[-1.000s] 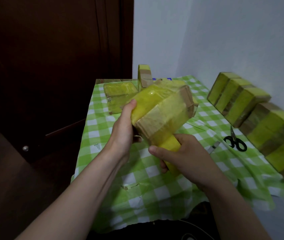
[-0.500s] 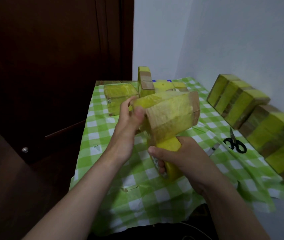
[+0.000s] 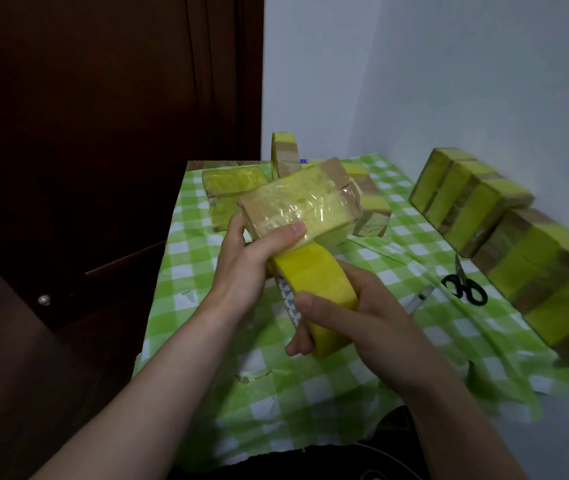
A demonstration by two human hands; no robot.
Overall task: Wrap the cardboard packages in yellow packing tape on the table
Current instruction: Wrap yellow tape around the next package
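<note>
A cardboard package [image 3: 305, 199], partly covered in yellow tape, is held in the air above the table [image 3: 345, 386]. My left hand [image 3: 246, 261] grips its near end, thumb pressed on the taped side. Just below it, my right hand [image 3: 356, 323] grips a roll of yellow packing tape [image 3: 314, 289], fingers curled round the roll. The roll sits tight against the package's underside, and its tape runs onto the package.
Several taped packages [image 3: 477, 199] lean in a row along the right wall, more [image 3: 231, 183] lie at the table's far end. Black scissors [image 3: 465, 287] and a small cutter [image 3: 418, 299] lie on the green checked cloth, right of my hands. A dark wooden cabinet [image 3: 103, 133] stands left.
The package has turned in my left hand, its long taped face now up. My left thumb shifted onto the taped side. The roll rose closer under the package.
</note>
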